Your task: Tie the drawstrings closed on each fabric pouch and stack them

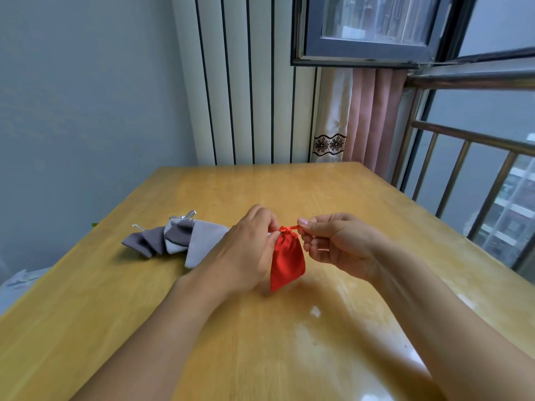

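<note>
A small red satin pouch point(287, 261) hangs just above the wooden table point(260, 328), its neck gathered tight. My left hand point(246, 250) pinches the red drawstring at the left of the neck. My right hand point(335, 244) pinches the drawstring point(291, 228) on the right side between thumb and forefinger. To the left lies a pile of grey pouches point(173, 238), dark and light ones overlapping, with silver drawstrings point(185, 217) at their far ends. My left hand covers the pile's right edge.
The table's far edge meets a striped wall panel point(246, 96) and a pink curtain point(373, 117). A metal railing point(469, 175) and window run along the right. A bluish cloth point(17, 285) shows past the table's left edge.
</note>
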Demonstrator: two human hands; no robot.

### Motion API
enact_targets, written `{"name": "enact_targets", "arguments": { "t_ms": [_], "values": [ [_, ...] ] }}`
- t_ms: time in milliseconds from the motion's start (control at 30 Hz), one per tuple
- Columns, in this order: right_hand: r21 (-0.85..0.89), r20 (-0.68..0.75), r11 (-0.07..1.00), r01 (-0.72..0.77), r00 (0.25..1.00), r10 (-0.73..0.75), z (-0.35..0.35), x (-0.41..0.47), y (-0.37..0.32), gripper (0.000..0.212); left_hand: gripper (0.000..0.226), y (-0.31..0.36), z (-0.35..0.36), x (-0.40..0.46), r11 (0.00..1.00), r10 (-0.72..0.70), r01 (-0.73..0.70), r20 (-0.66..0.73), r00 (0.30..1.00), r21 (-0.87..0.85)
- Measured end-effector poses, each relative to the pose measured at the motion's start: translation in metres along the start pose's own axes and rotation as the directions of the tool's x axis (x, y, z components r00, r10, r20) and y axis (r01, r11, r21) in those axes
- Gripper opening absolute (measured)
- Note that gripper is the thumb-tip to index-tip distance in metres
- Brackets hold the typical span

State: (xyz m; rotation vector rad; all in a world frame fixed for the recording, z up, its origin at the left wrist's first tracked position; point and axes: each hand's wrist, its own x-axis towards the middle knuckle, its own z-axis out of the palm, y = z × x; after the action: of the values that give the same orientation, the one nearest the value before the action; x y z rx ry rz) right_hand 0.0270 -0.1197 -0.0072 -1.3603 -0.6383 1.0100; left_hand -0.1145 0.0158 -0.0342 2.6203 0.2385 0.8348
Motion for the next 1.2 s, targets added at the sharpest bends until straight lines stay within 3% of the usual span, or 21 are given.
{"name": "enact_targets", "arguments": {
  "t_ms": [167, 433, 567, 700, 833, 967, 1033, 1133, 1200],
  "values": [
    [-0.013, -0.012, 0.999, 0.039, 0.999, -0.040, -0.001, 0.002, -0.001, 0.019, 0.010, 0.003, 0.001, 0.002, 1.000, -0.002, 0.001, -0.038, 0.999, -0.012],
    [0.048, 0.077, 0.998, 0.045, 0.996, -0.049, -0.001, 0.005, 0.004, 0.017, 0.007, 0.005, 0.006, 0.001, 0.947, -0.080, 0.019, -0.178, 0.981, -0.319],
    [0.058, 0.064, 0.998, 0.038, 0.997, -0.042, -0.002, 0.005, 0.004, 0.015, 0.004, 0.007, 0.012, 0.001, 0.965, -0.072, -0.011, -0.306, 0.949, -0.261],
    [0.049, -0.038, 0.995, 0.088, 0.996, -0.086, 0.000, 0.008, 0.006, 0.019, 0.005, 0.006, 0.016, 0.005, 0.983, -0.102, 0.034, -0.384, 0.918, -0.179],
    [-0.222, -0.119, 0.955, 0.199, 0.966, -0.229, -0.002, 0.008, 0.006, 0.020, 0.011, 0.006, 0.020, 0.008, 0.949, -0.221, 0.111, -0.374, 0.901, -0.294],
    [-0.304, 0.156, 0.938, 0.163, 0.980, -0.119, 0.000, 0.007, 0.012, 0.040, 0.015, 0.004, 0.024, 0.005, 0.772, -0.429, 0.194, -0.271, 0.862, -0.605],
    [-0.339, 0.126, 0.922, 0.190, 0.980, -0.156, -0.001, 0.013, 0.017, 0.033, 0.011, 0.005, 0.024, 0.005, 0.770, -0.424, 0.220, -0.222, 0.878, -0.598],
    [-0.468, -0.023, 0.877, 0.113, 0.990, -0.140, -0.010, 0.024, 0.026, 0.027, 0.012, 0.003, 0.022, 0.006, 0.886, -0.339, 0.180, -0.334, 0.879, -0.426],
    [-0.657, -0.044, 0.751, 0.060, 0.992, -0.117, -0.010, 0.027, 0.029, 0.037, 0.015, 0.004, 0.018, 0.005, 0.934, -0.278, 0.150, -0.396, 0.875, -0.326]
  ]
}}
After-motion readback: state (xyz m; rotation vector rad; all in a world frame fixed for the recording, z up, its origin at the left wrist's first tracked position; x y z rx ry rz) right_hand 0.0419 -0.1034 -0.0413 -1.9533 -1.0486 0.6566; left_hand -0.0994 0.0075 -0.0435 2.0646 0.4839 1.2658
